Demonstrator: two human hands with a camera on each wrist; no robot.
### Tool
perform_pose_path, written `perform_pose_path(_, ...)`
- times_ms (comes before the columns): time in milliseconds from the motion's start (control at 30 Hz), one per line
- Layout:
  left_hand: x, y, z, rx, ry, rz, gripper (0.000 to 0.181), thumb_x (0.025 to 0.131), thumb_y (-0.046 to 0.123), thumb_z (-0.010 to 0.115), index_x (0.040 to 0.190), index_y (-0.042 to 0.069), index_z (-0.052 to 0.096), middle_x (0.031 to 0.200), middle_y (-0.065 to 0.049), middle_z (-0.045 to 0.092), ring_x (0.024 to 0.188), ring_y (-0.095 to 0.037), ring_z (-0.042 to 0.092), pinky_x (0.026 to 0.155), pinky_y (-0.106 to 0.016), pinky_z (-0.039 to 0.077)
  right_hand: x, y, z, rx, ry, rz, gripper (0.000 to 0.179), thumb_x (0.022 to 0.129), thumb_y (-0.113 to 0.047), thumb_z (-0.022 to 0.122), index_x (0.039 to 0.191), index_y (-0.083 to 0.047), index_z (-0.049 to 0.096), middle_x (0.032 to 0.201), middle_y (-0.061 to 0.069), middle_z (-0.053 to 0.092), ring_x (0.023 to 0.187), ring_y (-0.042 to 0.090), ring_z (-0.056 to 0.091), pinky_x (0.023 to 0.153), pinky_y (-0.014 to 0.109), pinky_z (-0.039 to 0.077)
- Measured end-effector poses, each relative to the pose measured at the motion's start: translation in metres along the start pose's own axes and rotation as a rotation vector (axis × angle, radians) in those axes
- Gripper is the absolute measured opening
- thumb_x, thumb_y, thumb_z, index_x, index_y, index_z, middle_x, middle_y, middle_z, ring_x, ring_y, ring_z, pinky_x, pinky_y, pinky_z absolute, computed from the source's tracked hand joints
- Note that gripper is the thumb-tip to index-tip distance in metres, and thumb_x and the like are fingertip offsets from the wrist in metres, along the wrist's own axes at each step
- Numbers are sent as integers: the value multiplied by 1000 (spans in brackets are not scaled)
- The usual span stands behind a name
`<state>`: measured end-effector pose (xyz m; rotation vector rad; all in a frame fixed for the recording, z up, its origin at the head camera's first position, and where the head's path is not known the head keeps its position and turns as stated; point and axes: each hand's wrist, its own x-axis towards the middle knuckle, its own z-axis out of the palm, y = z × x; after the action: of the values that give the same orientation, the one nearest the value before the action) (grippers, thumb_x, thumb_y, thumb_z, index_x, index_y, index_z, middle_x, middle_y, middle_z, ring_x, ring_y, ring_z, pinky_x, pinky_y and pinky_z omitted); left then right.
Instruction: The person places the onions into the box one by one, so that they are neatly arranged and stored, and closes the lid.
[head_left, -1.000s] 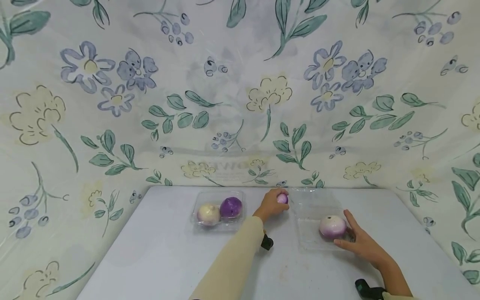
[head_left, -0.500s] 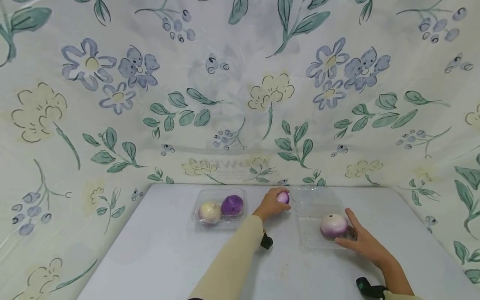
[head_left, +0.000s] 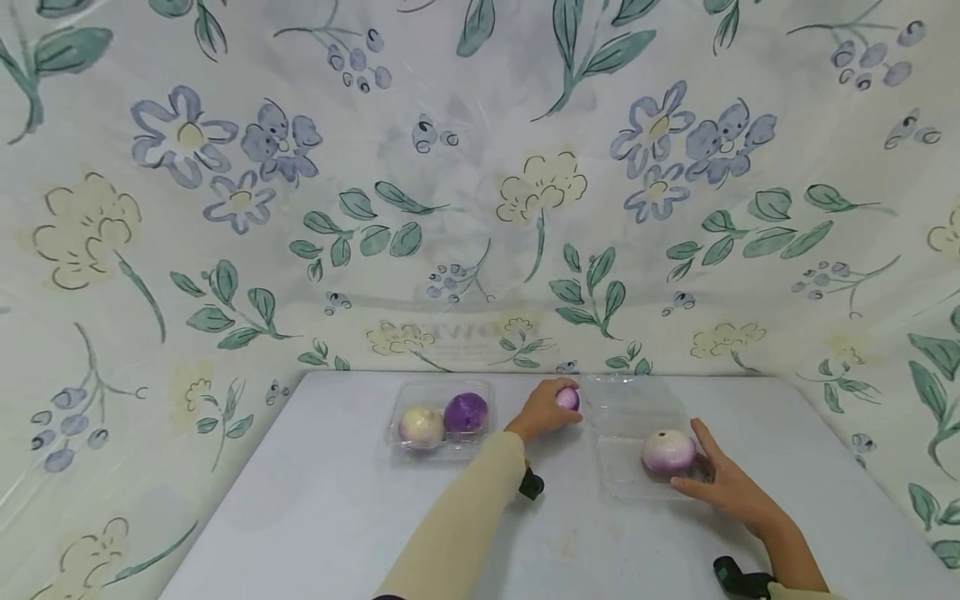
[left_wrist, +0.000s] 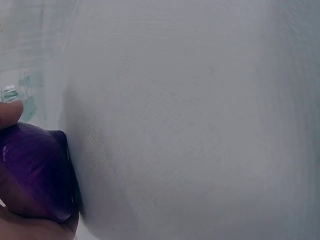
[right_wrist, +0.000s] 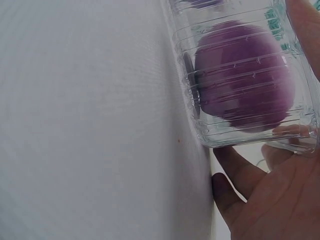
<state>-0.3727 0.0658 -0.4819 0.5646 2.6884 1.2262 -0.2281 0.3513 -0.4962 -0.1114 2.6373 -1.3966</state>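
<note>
My left hand (head_left: 543,408) grips a purple onion (head_left: 567,399) low over the table, left of an open clear plastic clamshell box (head_left: 618,483). In the left wrist view this onion (left_wrist: 35,172) shows dark purple at the left edge, between thumb and fingers. My right hand (head_left: 723,482) holds the right end of the clamshell, its thumb and fingers spread around the box's sides. Inside that box sits a pale purple-and-white onion (head_left: 668,452). The right wrist view shows the onion (right_wrist: 245,75) through the ribbed plastic wall, with fingers (right_wrist: 237,172) against the box's end.
To the left stands another clear plastic box (head_left: 405,396) containing a whitish onion (head_left: 422,427) and a deep purple onion (head_left: 466,412). Everything rests on a white table (head_left: 300,517). A flower-patterned sheet (head_left: 465,167) hangs behind and beside it.
Both hands and the onions keep their places. Only a slight shift of the head view shows.
</note>
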Motion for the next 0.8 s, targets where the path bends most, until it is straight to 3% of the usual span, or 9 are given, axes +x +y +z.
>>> perform_pose_path(167, -2, 0, -1, -6, 25, -45, 67, 79, 22, 82, 138, 9, 53, 140, -15, 55, 128, -32, 53, 108, -47, 44, 0, 0, 0, 7, -8, 8, 111, 88, -28, 73, 158, -10, -12, 162, 29, -12, 143, 60, 2, 111, 73, 9)
perform_pose_path(300, -1, 2, -3, -14, 86, -49, 72, 77, 26, 84, 137, 5, 50, 135, -18, 57, 122, -32, 56, 104, -46, 47, -1, 1, -1, 2, -5, 0, 111, 88, -28, 73, 158, -9, -12, 162, 30, -11, 143, 61, 4, 111, 73, 11)
perform_pose_path(633, -1, 15, -10, -97, 128, 32, 68, 80, 31, 82, 137, 10, 51, 134, -13, 58, 120, -29, 56, 100, -44, 51, 0, 2, -1, -7, 3, -2, 111, 88, -27, 74, 158, -10, -11, 162, 30, -9, 142, 61, 7, 111, 73, 13)
perform_pose_path(800, -4, 25, -8, -83, 125, 77, 67, 80, 38, 80, 136, 12, 53, 131, -12, 57, 117, -26, 56, 97, -41, 52, -1, 1, 1, -7, 4, 3, 112, 88, -28, 74, 158, -9, -11, 162, 30, -9, 142, 61, 7, 111, 72, 13)
